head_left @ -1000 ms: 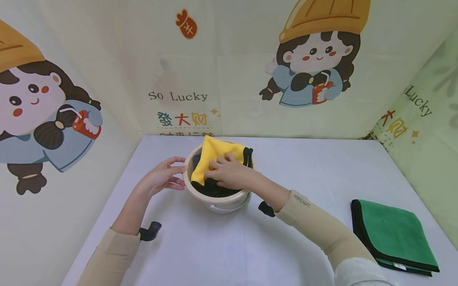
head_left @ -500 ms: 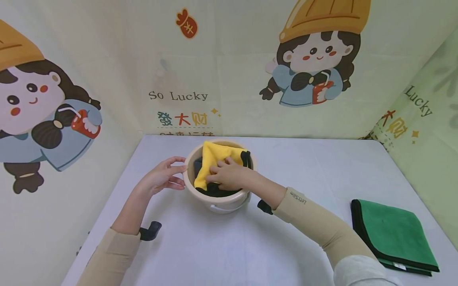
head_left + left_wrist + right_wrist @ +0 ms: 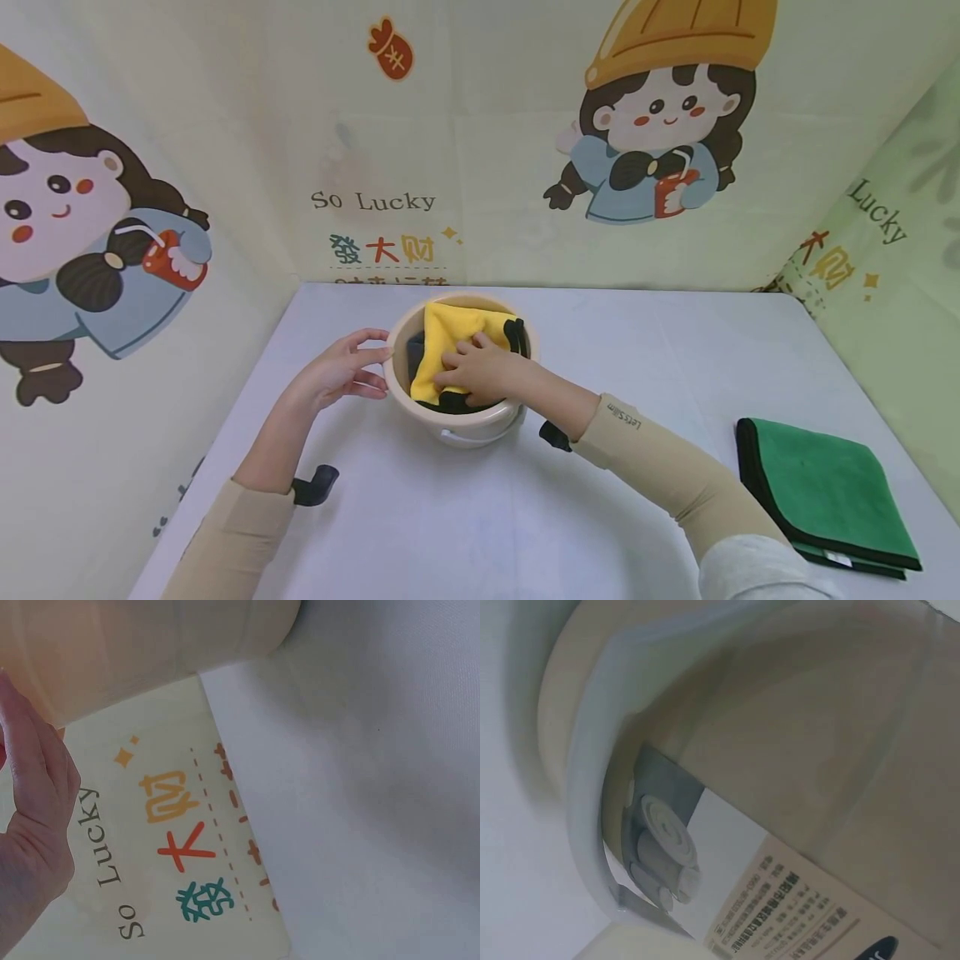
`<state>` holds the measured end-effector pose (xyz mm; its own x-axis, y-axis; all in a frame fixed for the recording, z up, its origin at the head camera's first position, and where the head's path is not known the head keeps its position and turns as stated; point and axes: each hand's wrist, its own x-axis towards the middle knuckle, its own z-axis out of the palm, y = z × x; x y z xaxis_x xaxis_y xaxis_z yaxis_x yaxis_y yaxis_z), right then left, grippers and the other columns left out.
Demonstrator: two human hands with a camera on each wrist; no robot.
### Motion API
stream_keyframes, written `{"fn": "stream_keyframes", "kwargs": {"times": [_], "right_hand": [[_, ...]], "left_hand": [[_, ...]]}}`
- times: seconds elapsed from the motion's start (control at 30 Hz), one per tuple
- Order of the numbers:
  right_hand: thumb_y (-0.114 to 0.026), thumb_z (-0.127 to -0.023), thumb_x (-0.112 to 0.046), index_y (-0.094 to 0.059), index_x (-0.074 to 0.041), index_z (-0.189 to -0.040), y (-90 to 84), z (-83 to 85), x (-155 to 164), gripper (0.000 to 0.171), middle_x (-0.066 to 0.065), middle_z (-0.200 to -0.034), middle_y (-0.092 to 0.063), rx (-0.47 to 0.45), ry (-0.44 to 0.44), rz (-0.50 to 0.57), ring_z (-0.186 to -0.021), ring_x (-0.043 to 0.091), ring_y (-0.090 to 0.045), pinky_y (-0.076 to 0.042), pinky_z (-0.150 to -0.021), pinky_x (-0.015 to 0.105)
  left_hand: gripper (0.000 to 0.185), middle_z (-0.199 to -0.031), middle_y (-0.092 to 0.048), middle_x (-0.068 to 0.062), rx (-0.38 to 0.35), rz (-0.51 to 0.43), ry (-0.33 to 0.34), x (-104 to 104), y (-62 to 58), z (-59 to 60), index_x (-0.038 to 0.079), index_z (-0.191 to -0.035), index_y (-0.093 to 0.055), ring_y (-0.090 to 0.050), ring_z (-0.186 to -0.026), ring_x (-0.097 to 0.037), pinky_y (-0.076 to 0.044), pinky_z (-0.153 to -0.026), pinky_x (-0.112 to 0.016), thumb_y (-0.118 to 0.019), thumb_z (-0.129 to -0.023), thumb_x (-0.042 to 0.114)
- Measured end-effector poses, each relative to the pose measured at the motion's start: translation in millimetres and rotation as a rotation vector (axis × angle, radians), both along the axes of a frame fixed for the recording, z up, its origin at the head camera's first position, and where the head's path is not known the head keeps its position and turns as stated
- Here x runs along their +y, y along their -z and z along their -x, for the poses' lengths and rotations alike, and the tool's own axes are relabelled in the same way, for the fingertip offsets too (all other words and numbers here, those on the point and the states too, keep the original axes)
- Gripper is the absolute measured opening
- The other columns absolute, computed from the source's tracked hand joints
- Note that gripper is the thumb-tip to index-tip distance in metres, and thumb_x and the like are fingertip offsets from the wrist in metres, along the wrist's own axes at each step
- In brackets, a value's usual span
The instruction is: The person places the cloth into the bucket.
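A cream bucket (image 3: 468, 429) stands toward the back of the white table (image 3: 450, 517). Inside it lies a yellow towel (image 3: 448, 323) with black edging, and a dark grey piece of cloth (image 3: 415, 348) shows beside it. My right hand (image 3: 483, 367) presses on the yellow towel with spread, slightly bent fingers. On the bucket's left side, my left hand (image 3: 348, 367) touches the rim and outer wall with its fingers. The left wrist view shows that hand (image 3: 34, 802) beside the bucket wall (image 3: 150, 645). In the right wrist view the right hand is hidden.
A folded green towel (image 3: 832, 492) with black edging lies at the table's right. The bucket's pale handle (image 3: 589, 787) hangs down outside, near a printed label (image 3: 780, 900). A patterned cloth backdrop (image 3: 510, 167) rises behind the table.
The yellow towel has sunk lower into the bucket under my right hand, baring more of the back rim. My left hand has stayed at the bucket's left side.
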<state>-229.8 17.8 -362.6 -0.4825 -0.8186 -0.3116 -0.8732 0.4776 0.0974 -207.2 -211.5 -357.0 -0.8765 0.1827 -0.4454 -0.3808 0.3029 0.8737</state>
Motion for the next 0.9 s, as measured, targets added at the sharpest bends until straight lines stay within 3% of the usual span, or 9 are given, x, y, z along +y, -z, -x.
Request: {"fn": "stream_keyframes", "kwargs": {"times": [0.23, 0.5, 0.73, 0.9], "right_hand": [[-0.062, -0.085, -0.037, -0.046, -0.033, -0.126, -4.9, -4.3, 5, 0.044, -0.002, -0.118, -0.042, -0.018, 0.013, 0.078, -0.109, 0.018, -0.037, -0.028, -0.097, 0.041], [-0.06, -0.085, -0.045, -0.047, -0.033, -0.12, -33.9, -13.3, 29, 0.04, -0.005, -0.111, -0.042, -0.115, 0.11, 0.298, -0.107, 0.015, -0.037, -0.026, -0.097, 0.047], [-0.062, -0.086, -0.036, -0.052, -0.023, -0.121, -49.8, -26.3, 80, 0.038, 0.0, -0.113, -0.047, -0.029, 0.29, 0.538, -0.106, 0.018, -0.041, -0.023, -0.098, 0.049], [-0.063, -0.086, -0.03, -0.048, -0.018, -0.123, -43.7, -34.5, 132, 0.041, 0.009, -0.119, -0.046, 0.083, 0.455, 0.639, -0.113, 0.026, -0.04, -0.018, -0.098, 0.057]], "left_hand": [[0.053, -0.098, -0.057, -0.013, -0.005, 0.007, -0.008, 0, -0.2, -0.1, 0.012, -0.136, -0.032, -0.065, -0.067, -0.02, -0.056, -0.067, -0.033, -0.056, -0.091, 0.028], [0.053, -0.1, -0.056, -0.014, 0.003, 0.01, -0.009, 0, 1.1, -0.9, 0.011, -0.136, -0.032, -0.066, -0.07, -0.024, -0.056, -0.068, -0.034, -0.056, -0.091, 0.028], [0.056, -0.097, -0.056, -0.013, 0.015, -0.009, 0.012, 0, 0.0, -2.1, 0.008, -0.137, -0.029, -0.065, -0.064, -0.018, -0.056, -0.067, -0.033, -0.056, -0.091, 0.027], [0.055, -0.096, -0.056, -0.012, 0.001, -0.014, 0.0, 1, -1.9, -2.0, 0.009, -0.136, -0.031, -0.065, -0.065, -0.018, -0.056, -0.067, -0.034, -0.057, -0.091, 0.026]]}}
